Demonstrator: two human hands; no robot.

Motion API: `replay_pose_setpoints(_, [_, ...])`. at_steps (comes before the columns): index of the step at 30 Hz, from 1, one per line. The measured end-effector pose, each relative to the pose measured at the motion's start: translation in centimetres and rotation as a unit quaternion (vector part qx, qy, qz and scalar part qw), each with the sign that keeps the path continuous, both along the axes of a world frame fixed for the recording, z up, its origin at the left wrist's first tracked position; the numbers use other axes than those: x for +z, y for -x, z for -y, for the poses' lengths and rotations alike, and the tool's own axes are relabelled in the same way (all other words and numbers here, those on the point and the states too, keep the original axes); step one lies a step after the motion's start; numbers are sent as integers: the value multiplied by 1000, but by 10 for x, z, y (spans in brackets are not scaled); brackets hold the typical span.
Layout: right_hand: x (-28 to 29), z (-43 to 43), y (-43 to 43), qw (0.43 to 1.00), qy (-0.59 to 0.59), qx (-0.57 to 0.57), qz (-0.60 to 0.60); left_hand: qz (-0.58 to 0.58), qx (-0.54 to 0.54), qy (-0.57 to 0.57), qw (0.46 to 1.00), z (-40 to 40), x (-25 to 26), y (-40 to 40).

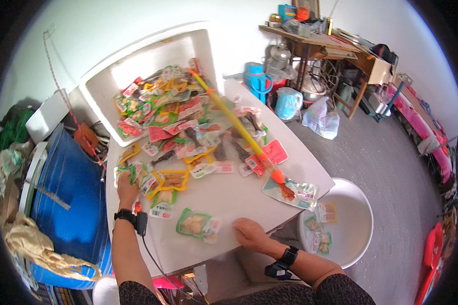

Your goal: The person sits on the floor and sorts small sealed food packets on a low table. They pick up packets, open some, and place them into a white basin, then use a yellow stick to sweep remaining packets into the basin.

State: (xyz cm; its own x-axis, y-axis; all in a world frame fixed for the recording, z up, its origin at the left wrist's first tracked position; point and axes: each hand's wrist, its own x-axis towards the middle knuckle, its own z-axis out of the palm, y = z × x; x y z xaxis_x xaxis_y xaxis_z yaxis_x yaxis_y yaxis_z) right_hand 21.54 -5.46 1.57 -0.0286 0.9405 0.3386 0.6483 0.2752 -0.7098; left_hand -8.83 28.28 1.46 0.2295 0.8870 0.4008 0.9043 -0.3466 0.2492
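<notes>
My left hand [127, 187] is at the left edge of the table [229, 198], its fingers on a green-edged food packet [129, 170] at the pile's near corner; whether it grips the packet is hard to tell. My right hand [250, 234] rests at the near edge, fingers curled, with nothing seen in it. Between the hands lies a green-edged sealed packet [194, 224] of pale pieces. Many vacuum-sealed packets [171, 126] spill from a tipped white foam box [145, 49]. A yellow stick [233, 118] with orange ends lies across them, its near end by a silver-blue packet [307, 193].
A white bucket [351, 236] holding several packets stands on the floor at the table's right corner. A large blue barrel [68, 206] stands close on the left. Beyond are a blue thermos [256, 82], plastic bags [321, 118] and a cluttered wooden desk [328, 44].
</notes>
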Motion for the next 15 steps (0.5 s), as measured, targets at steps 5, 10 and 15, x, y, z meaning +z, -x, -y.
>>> replay_pose_setpoints(5, [2, 1, -3, 999, -10, 1, -37, 47, 61, 2, 997, 4, -1, -12])
replay_pose_setpoints(10, [4, 3, 3, 993, -76, 5, -85, 29, 58, -66, 996, 15, 10, 6])
replay_pose_setpoints(15, [1, 0, 2, 998, -6, 1, -64, 107, 32, -153, 982, 35, 45, 6])
